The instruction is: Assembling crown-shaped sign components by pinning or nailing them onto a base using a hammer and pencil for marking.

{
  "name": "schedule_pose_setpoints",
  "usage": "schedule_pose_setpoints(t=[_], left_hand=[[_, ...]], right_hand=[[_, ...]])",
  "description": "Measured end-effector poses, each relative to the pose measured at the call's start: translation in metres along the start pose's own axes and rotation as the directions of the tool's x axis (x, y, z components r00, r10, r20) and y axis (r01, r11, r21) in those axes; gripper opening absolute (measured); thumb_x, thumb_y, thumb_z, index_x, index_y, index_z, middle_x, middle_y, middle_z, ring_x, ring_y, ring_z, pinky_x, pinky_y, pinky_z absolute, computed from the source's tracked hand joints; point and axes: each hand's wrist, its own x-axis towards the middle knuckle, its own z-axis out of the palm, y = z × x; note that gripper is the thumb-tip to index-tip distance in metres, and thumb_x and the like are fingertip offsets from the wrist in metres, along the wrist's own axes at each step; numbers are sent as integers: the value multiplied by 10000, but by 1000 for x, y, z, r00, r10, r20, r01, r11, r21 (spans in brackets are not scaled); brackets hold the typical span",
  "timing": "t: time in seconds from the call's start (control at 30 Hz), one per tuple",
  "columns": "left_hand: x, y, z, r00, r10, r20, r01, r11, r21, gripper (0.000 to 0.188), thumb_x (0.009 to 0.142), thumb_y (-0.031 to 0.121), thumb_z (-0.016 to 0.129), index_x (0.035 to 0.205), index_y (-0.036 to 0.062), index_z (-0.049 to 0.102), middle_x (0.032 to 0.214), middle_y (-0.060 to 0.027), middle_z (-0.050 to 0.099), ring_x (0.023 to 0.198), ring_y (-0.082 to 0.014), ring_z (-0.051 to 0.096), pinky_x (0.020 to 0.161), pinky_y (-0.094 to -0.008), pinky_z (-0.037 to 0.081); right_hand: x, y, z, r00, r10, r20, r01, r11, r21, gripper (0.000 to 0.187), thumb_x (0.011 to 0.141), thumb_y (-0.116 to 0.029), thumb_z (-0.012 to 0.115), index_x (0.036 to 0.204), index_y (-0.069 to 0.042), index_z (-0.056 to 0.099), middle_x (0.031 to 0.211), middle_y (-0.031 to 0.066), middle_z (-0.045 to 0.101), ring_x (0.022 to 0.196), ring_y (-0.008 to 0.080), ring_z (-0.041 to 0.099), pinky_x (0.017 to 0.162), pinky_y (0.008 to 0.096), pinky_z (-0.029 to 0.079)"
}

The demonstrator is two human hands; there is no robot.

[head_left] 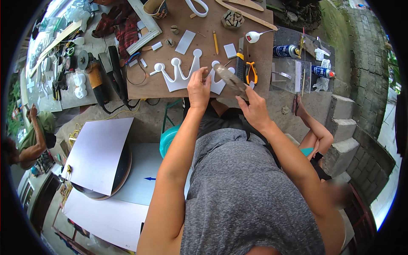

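A white crown-shaped cutout (176,78) with round-tipped points lies near the brown table's front edge. My left hand (199,90) is over its right half, fingers bent and drawn together, hiding part of the crown. Whether they pinch the crown or a small piece cannot be seen. My right hand (256,107) grips one end of a long, flat, grey-brown tool with a rounded tip (229,78). That tool slants up and left across the crown's right end, covering some of it; contact with the crown is unclear.
Right of the crown lie a utility knife (240,63), orange-handled pliers (251,72) and a white glue bottle (253,37). A pencil (215,42) lies behind. An angle grinder (94,76) lies left. Spray cans (285,51) stand right. Other people are at both sides.
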Motion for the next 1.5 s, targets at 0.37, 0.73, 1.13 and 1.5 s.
schedule_pose_setpoints(t=[0.37, 0.73, 1.13, 1.5], left_hand=[[137, 50, -38, 856, 494, 154, -517, 802, 300, 177, 894, 15, 632, 1067, 41, 662, 970, -130, 670, 918, -314, 660, 797, -423, 532], [186, 24, -1, 801, 229, 553, -588, 470, 658, 135, 873, 79, 645, 1002, 97, 682, 1073, -132, 621, 1021, -330, 656, 852, -448, 525], [156, 46, -41, 779, 454, 432, -621, 652, 436, 185, 877, 24, 626, 1053, 78, 647, 989, -120, 642, 1009, -276, 629, 845, -425, 474], [-7, 30, -25, 999, 36, 8, -36, 998, -44, 96, 920, 32, 694, 1016, 23, 696, 872, -85, 624, 681, -189, 563, 645, -329, 473]], right_hand=[[-43, 33, -37, 942, 320, -106, -318, 948, 34, 430, 996, -230, 659, 1298, 62, 565, 1083, 284, 695, 1023, 406, 711, 831, 409, 546], [-62, 24, -33, 885, 451, -114, -434, 889, 146, 484, 1005, -291, 646, 1308, 78, 568, 1109, 299, 696, 1065, 415, 700, 877, 412, 537], [-60, 19, -34, 906, 416, -75, -405, 905, 128, 485, 996, -290, 662, 1298, 81, 577, 1081, 294, 703, 1020, 402, 711, 858, 404, 539], [-41, 13, -31, 938, 345, -27, -336, 928, 162, 470, 993, -276, 670, 1304, 63, 579, 1039, 261, 714, 963, 359, 722, 832, 385, 541]])
